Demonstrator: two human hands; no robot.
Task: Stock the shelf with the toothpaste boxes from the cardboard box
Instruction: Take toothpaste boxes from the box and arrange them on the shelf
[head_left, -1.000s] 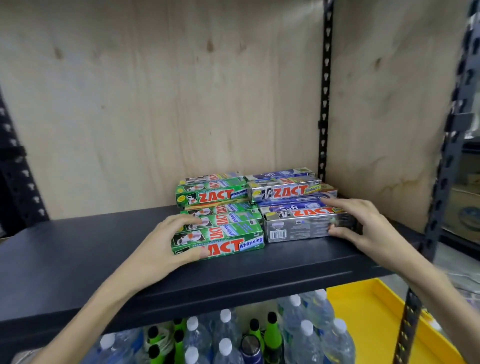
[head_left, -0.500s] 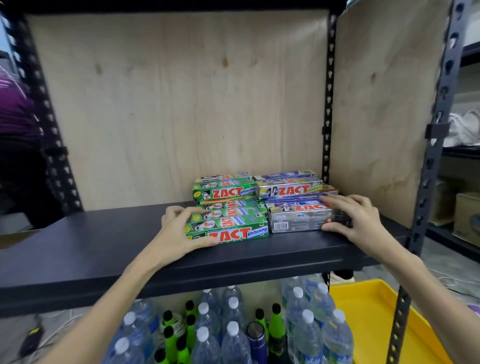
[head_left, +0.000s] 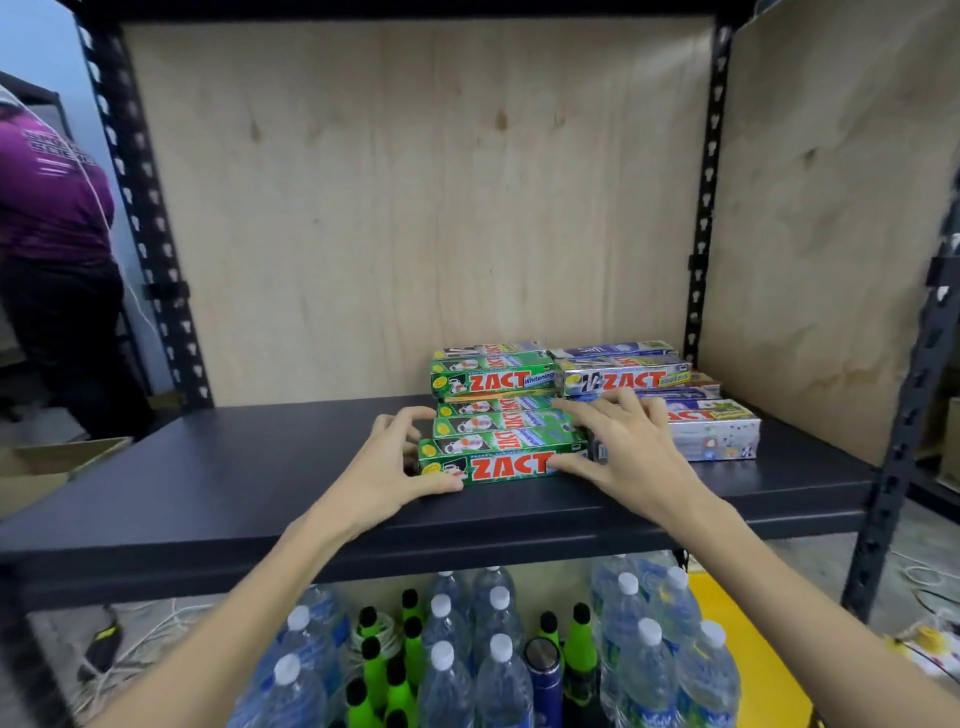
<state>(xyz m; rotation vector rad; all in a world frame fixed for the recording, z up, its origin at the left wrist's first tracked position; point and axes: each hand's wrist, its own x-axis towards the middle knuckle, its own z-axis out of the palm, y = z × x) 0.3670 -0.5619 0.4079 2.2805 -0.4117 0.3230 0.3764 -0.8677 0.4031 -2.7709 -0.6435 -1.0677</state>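
The front green toothpaste box (head_left: 501, 464) lies lengthwise near the front of the dark shelf (head_left: 208, 483), the foremost of a flat green row that runs back to a raised green stack (head_left: 491, 375); just beside it on the right lie the silver boxes (head_left: 711, 436), with a further silver stack (head_left: 626, 375) behind. We bracket the front green box between our hands: the left hand (head_left: 387, 467) curls at its left end, thumb along the front face and fingers arched over the top edge, while the right hand (head_left: 631, 447) lies spread and nearly flat across its right end and the seam with the silver row, gripping nothing. We judge the step in hand to be squaring up the placed boxes. To do it well, we press inward evenly from both ends, keep the label facing forward, and slide rather than lift, so that the rows behind are not dragged askew. The open palm serves best as a stop against which the left hand pushes. A corner of a cardboard box (head_left: 52, 462) shows at the left edge; we cannot tell what it holds. Below the shelf stand water bottles (head_left: 498, 670) and green bottles (head_left: 402, 691).
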